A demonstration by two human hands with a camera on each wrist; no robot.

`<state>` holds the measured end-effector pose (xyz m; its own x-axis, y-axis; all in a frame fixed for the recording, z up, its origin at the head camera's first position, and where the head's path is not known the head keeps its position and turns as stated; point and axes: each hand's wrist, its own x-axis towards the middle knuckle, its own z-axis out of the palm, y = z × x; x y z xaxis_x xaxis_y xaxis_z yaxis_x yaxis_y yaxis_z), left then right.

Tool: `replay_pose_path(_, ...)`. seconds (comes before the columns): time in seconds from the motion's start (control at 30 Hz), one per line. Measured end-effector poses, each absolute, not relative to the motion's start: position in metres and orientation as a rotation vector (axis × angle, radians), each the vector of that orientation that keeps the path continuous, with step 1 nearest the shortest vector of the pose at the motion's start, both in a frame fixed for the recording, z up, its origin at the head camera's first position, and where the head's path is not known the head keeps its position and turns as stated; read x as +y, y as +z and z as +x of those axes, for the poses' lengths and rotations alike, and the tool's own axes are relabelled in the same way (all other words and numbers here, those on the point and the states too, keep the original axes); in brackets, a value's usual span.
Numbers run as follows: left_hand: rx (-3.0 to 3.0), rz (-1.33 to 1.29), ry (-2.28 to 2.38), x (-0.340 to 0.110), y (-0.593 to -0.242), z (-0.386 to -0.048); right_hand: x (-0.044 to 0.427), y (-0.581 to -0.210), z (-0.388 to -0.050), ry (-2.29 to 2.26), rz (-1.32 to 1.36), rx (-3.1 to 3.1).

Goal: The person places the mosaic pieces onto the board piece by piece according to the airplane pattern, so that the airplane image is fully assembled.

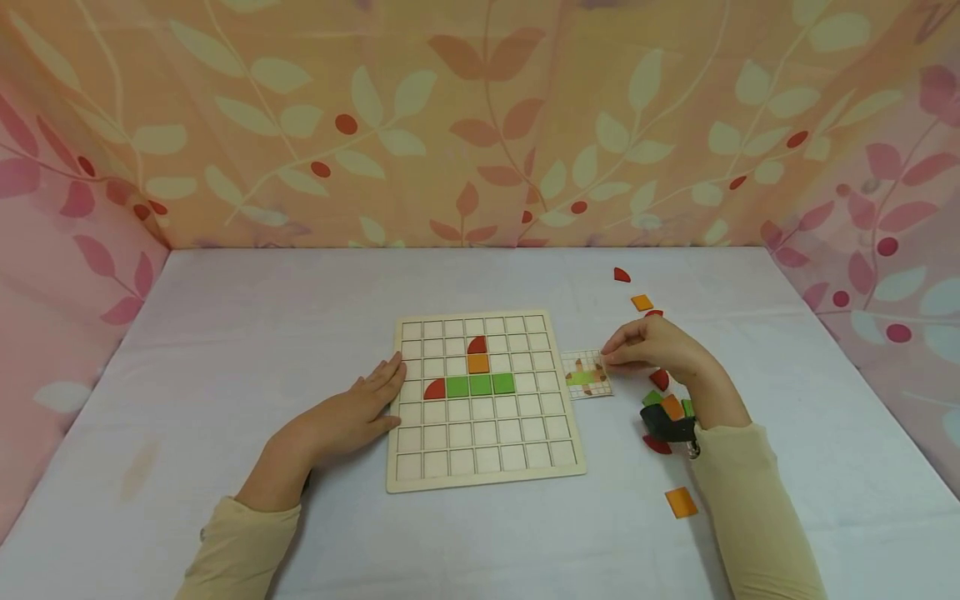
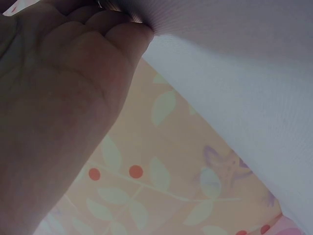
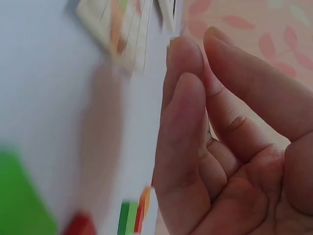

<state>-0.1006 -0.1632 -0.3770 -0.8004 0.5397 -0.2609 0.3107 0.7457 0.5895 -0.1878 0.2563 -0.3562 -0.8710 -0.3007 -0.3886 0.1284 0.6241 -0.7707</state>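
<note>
A wooden grid board (image 1: 487,483) lies on the table, its squares outlined by raised lines. My left hand (image 1: 348,417) rests against the board's left edge, fingers extended. On the grid sit three green squares (image 1: 480,385) in a row, a red quarter-circle (image 1: 435,389) at their left end, an orange square (image 1: 477,363) above and another red quarter-circle (image 1: 477,345) on top. Beside the board's right edge lies a small pattern card (image 1: 587,375). Over the card's right edge hovers my right hand (image 1: 660,346); in the right wrist view thumb and fingers are apart, nothing between them.
Loose pieces lie on the right: a pile with a green piece (image 1: 651,400) and an orange piece (image 1: 672,407), partly hidden by a black wrist device (image 1: 663,423). An orange square (image 1: 681,502) lies nearer, a red quarter-circle (image 1: 622,274) farther back. Floral cloth (image 1: 480,125) hangs behind.
</note>
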Motion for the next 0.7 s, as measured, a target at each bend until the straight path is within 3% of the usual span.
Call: replay_pose_path(0.7, 2.524, 0.651, 0.741, -0.162, -0.377, -0.101, 0.355, -0.361, -0.152, -1.137, 0.030, 2.451)
